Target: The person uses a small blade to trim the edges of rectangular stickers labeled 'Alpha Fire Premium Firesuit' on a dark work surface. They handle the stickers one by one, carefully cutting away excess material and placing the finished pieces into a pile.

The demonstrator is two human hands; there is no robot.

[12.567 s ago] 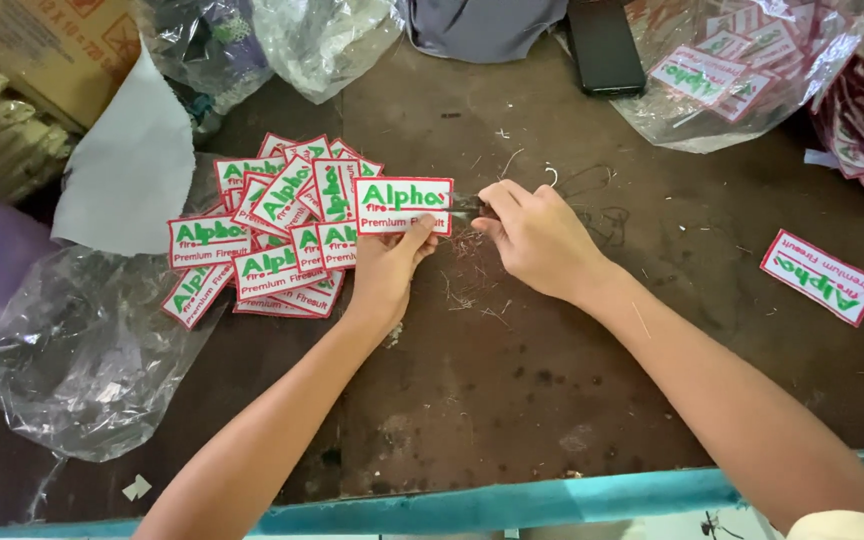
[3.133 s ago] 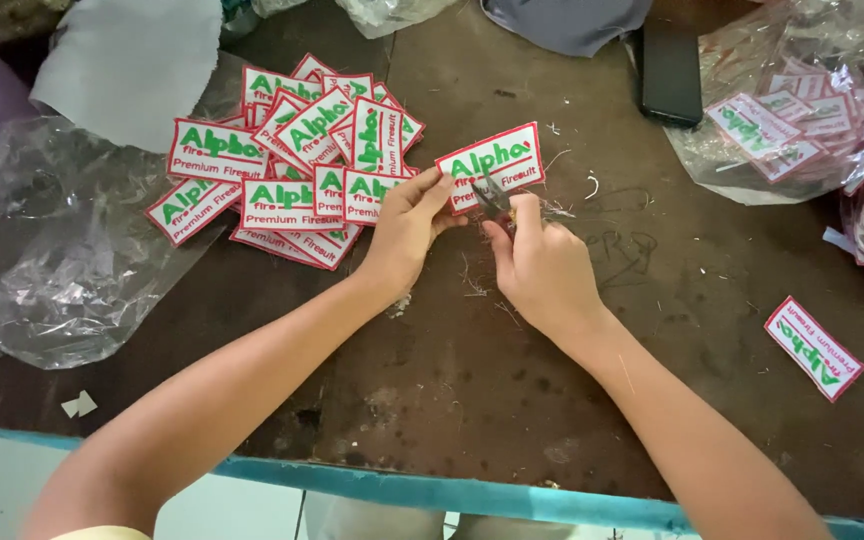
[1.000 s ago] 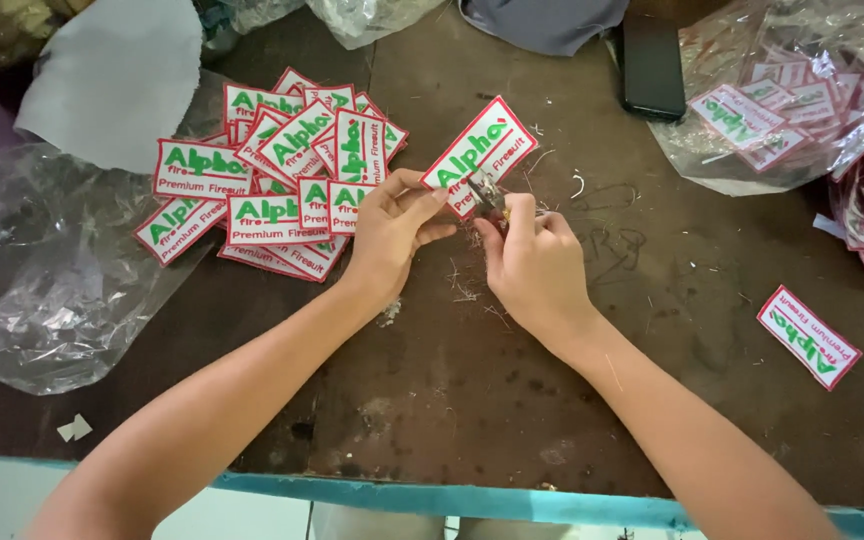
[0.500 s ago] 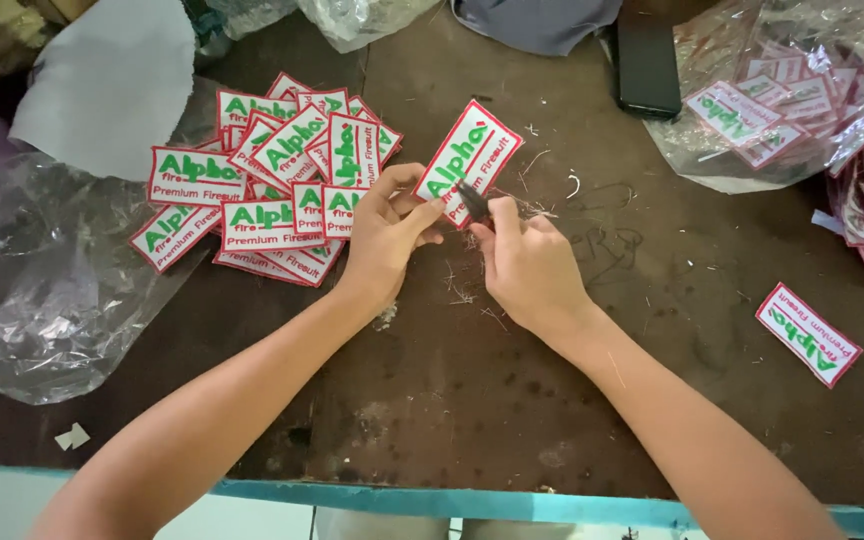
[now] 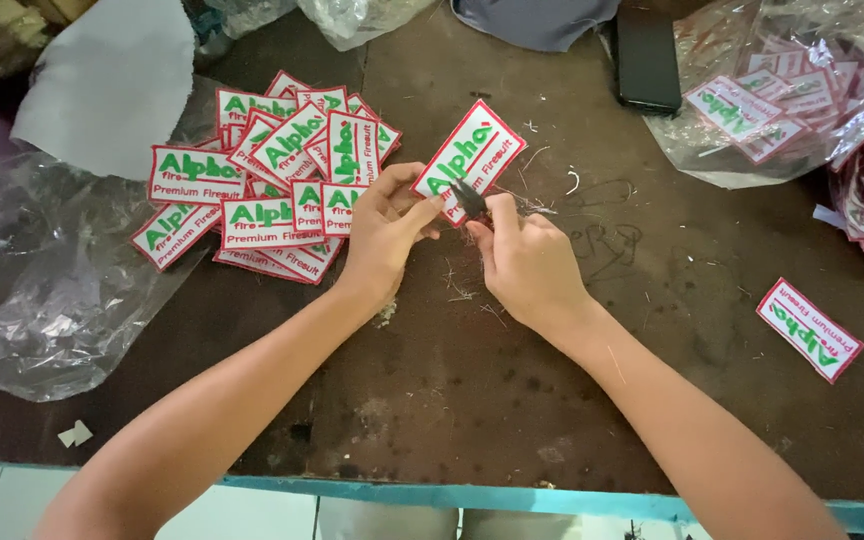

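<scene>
Dark worn table, seen from above. At ten o'clock, pile of white patches. At centre, left hand pinching a raised patch between thumb and fingers. Right hand just beside, fingers closed around small dark snips touching the patch's lower edge.

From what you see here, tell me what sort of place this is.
Probably a small workshop bench for finishing sewn badges: a pile of badges, the left hand holding one badge, and more in a plastic bag.
</scene>
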